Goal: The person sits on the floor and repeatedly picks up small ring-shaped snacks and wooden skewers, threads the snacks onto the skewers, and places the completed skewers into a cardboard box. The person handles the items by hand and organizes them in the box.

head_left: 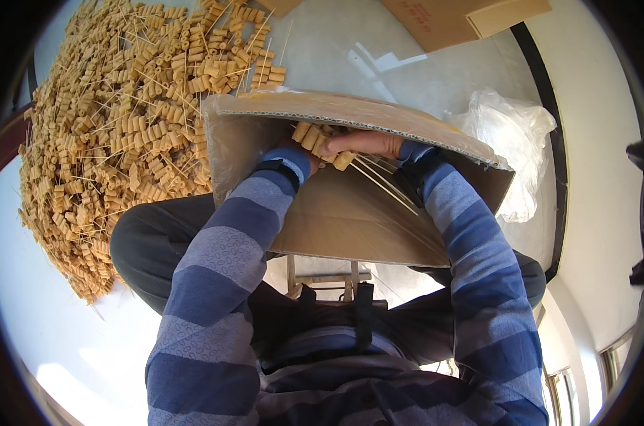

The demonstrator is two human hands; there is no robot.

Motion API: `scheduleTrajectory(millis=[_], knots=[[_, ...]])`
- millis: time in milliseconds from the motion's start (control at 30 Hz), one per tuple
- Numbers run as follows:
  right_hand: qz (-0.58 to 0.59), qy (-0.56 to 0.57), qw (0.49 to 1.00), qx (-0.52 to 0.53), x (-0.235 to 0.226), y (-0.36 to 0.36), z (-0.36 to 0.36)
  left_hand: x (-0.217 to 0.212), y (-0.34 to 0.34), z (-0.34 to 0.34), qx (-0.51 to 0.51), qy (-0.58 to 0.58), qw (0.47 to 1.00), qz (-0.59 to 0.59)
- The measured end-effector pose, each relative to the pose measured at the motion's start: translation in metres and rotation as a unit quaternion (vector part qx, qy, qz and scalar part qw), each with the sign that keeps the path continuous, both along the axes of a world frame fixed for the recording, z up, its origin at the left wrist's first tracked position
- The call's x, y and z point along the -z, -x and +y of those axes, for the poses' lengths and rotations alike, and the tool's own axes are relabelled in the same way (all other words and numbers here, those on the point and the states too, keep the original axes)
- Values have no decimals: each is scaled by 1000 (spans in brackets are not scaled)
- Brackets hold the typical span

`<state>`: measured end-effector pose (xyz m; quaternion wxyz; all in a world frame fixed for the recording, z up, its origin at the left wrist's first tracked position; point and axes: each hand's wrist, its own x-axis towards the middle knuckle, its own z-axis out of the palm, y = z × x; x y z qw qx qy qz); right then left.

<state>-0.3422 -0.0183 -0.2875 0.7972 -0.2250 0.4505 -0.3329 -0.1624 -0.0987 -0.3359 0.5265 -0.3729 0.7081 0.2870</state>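
An open cardboard box sits between my knees, with both my forearms reaching into it. Inside, my right hand is closed around a bundle of skewers threaded with tan, ridged rolled pieces. Their bare sticks point down to the right within the box. My left hand is up against the left side of this bundle. Its fingers are hidden behind the rolls and in shadow, so its grip cannot be made out. A clear plastic liner shows along the box's rim.
A large heap of similar skewers spreads over the left and far left. Crumpled clear plastic lies right of the box. Another cardboard box is at the far right, before a pale wall. A wooden stool or frame shows below.
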Motion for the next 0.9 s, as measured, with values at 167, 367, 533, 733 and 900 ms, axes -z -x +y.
scheduleTrajectory(millis=[167,367,533,733,900], knots=[[91,67,991,-71,22,-18,-14,39,-27,9,-80,12,994,74],[403,191,889,-110,3,-43,-4,52,-40,23,36,44,997,53],[636,216,735,-90,-19,-71,16,27,-44,25,19,39,971,237],[720,275,624,-128,-4,-76,29,17,-29,30,108,87,977,164],[744,311,582,-106,21,-73,26,17,-18,23,178,-15,982,70]])
